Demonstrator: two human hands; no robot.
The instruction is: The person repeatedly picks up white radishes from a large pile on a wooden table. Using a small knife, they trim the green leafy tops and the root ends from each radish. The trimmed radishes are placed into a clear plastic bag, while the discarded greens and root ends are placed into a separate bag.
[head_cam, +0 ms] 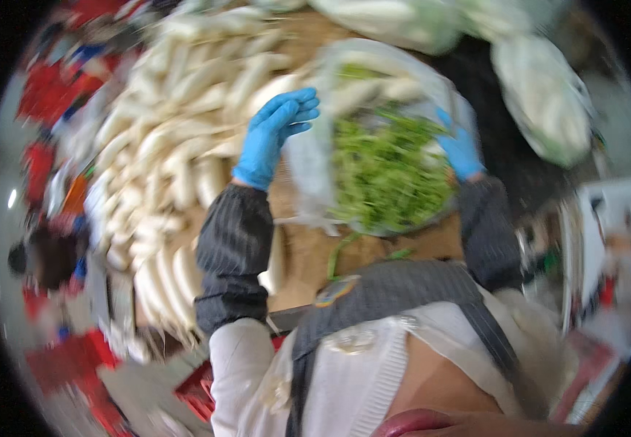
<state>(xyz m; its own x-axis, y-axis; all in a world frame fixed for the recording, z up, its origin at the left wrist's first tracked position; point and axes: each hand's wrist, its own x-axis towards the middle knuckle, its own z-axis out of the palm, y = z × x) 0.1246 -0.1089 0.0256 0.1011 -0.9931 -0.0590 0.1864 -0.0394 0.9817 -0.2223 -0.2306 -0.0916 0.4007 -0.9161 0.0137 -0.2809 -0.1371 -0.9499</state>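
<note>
A plastic bag [315, 180] lies open on the brown table, holding leafy green herbs [389, 169] and several white radishes [356, 95] behind them. My left hand [277, 131], in a blue glove, is raised beside the bag's left side, fingers together and slightly bent, with nothing seen in it. At the bag's right edge is my right hand [460, 145], also gloved in blue; its fingers are blurred and partly hidden by the plastic, so its hold is unclear. A large pile of white radishes [184, 125] spreads to the left of my left hand.
Filled bags of white radishes [542, 98] lie at the back and right, near a black surface [490, 93]. A green stem [340, 254] lies at the near edge of the brown tabletop [304, 262]. Red crates [198, 390] stand on the floor; a person [51, 257] is at the far left.
</note>
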